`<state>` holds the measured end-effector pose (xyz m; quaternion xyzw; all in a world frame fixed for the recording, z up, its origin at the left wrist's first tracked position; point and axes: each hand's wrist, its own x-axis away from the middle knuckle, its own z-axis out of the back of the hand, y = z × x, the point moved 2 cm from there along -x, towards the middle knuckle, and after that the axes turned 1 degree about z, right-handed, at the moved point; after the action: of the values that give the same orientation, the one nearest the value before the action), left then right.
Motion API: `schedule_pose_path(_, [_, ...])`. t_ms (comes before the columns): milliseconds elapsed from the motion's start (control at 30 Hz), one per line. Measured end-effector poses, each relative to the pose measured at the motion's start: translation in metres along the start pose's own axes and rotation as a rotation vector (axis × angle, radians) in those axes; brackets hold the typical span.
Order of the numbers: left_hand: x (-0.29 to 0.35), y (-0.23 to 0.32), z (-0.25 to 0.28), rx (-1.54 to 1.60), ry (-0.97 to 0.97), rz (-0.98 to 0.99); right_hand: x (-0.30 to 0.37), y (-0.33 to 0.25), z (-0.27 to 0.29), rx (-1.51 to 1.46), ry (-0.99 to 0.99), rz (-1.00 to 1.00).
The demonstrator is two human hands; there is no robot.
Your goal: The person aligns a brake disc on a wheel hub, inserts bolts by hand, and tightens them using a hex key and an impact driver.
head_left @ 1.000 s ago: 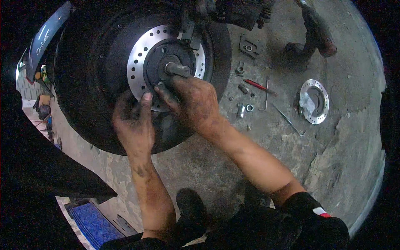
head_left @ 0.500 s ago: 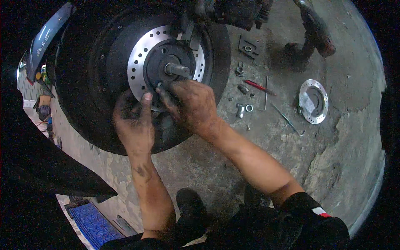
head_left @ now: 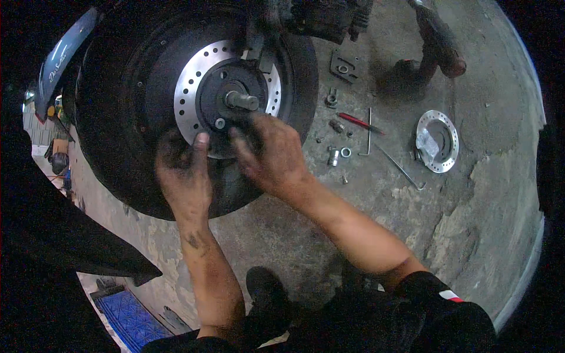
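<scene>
The right hand (head_left: 275,154) has drawn back from the bolt (head_left: 220,123), which now shows uncovered just up-left of its blurred fingertips; whether they pinch anything, I cannot tell. The left hand (head_left: 185,170) keeps its thumb at the lower edge of the disc (head_left: 188,106), fingers lost in shadow, grip unclear. The right hand hides the disc's lower-right part.
</scene>
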<state>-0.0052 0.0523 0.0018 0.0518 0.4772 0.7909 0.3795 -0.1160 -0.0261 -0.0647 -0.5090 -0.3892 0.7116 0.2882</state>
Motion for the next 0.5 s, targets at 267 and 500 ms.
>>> schedule_pose_path(267, [-0.015,-0.003,-0.009,-0.113,0.021,-0.179,0.004,0.056,0.058,0.180,-0.321,-0.316])
schedule_pose_path(500, [-0.052,0.029,-0.034,-0.136,0.066,-0.364,-0.018,0.080,0.045,-0.042,-0.023,-0.498])
